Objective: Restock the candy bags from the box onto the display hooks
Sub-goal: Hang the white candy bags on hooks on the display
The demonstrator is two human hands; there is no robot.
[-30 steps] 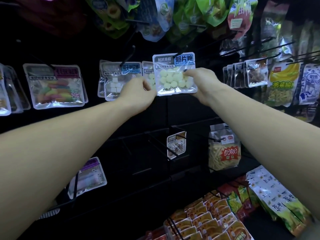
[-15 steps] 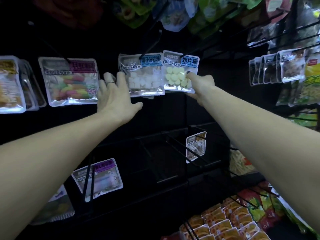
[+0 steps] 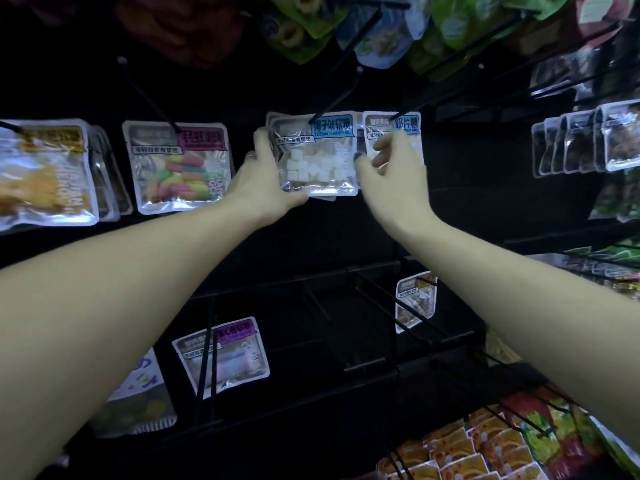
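Broadly, a dark pegboard wall (image 3: pixel 346 237) fills the view, with rows of black hooks and snack packets hung across it; the box named in the task is out of sight. At the middle row hangs the cube-candy bag (image 3: pixel 317 157), on its hook (image 3: pixel 332 98), touching the tablet-candy bag (image 3: pixel 398 129) to its right. The left hand (image 3: pixel 263 181) grips the cube-candy bag by its left edge and lower corner, fingers behind, thumb in front. The right hand (image 3: pixel 391 171) is spread loosely in front of the tablet-candy bag, fingertips near the seam between the two packets; whether it pinches anything I cannot tell. The step looks like squaring up packets already hung, late in this hook's restocking. Next would be sliding the stack back and levelling it without pulling the hang hole off the hook tip. Half a second ago the left hand was flat beside the packet, and the right pointed at the tablet bag's lower corner.
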